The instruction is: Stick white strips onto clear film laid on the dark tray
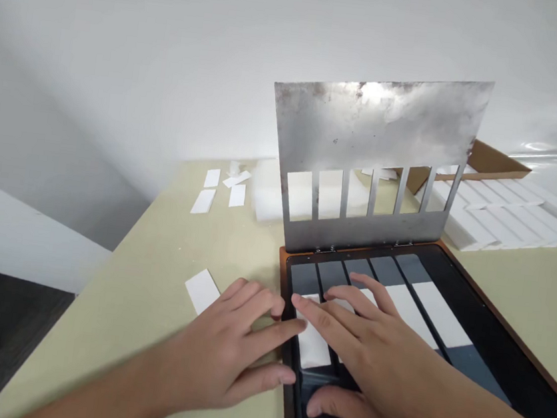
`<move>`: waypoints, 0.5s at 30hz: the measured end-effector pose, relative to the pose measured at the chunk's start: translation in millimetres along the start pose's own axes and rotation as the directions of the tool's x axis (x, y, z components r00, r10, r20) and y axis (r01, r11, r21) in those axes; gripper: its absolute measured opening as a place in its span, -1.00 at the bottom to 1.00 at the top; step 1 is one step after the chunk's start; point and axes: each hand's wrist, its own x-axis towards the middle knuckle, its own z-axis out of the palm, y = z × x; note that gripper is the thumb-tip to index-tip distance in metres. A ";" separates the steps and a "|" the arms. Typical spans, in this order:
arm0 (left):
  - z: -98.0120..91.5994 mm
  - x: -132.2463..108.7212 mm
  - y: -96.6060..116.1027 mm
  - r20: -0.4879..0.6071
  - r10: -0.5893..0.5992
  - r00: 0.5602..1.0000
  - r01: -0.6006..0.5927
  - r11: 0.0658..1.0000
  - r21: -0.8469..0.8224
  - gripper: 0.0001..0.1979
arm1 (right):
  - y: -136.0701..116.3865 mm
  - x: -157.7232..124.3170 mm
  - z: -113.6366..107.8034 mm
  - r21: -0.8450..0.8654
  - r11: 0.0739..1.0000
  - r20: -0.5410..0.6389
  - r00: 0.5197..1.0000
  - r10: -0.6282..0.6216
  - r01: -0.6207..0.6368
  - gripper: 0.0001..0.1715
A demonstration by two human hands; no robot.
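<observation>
The white card (pixel 316 347) lies at your black tray's (pixel 486 327) nine o'clock, partly under your right hand (pixel 378 348), fingers spread; left hand's (pixel 237 345) fingers parted. Likely light and bendable; hold its edges.

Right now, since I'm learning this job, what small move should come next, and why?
Probably nudge the leftmost white card in the black tray square on its dark strip: index fingertips of the left hand and right hand are at its left side, and the windowed metal plate stands raised above the tray.
</observation>
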 end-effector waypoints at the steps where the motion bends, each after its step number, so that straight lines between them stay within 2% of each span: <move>1: -0.3 -1.2 0.3 -0.033 0.007 0.999 -0.007 1.000 -0.003 -0.55 | 0.4 1.2 -0.8 0.000 1.000 -0.001 1.000 0.001 -0.001 -0.08; 4: -4.8 -3.0 6.4 -0.191 0.133 0.973 -0.144 0.989 -0.044 -0.60 | 2.1 4.4 -1.2 0.006 1.000 -0.011 1.000 0.009 -0.009 -0.18; 6: -9.6 -1.4 14.7 -0.231 0.263 0.937 -0.280 0.959 -0.042 -0.64 | 3.7 6.3 0.2 0.012 1.000 -0.027 1.000 0.011 -0.011 -0.22; 9: -14.7 3.4 28.5 -0.090 0.375 0.923 -0.374 0.927 0.025 -0.63 | 6.0 9.1 3.4 0.004 1.000 -0.059 0.998 0.006 -0.005 -0.29; 11: -14.3 5.4 34.2 0.006 0.346 0.938 -0.345 0.935 0.086 -0.66 | 7.0 10.5 5.3 -0.009 1.000 -0.079 0.997 0.006 -0.007 -0.35; 15: -7.5 2.4 34.2 0.045 0.245 0.969 -0.249 0.959 0.139 -0.68 | 8.0 11.6 7.2 -0.014 1.000 -0.096 0.995 0.010 -0.011 -0.43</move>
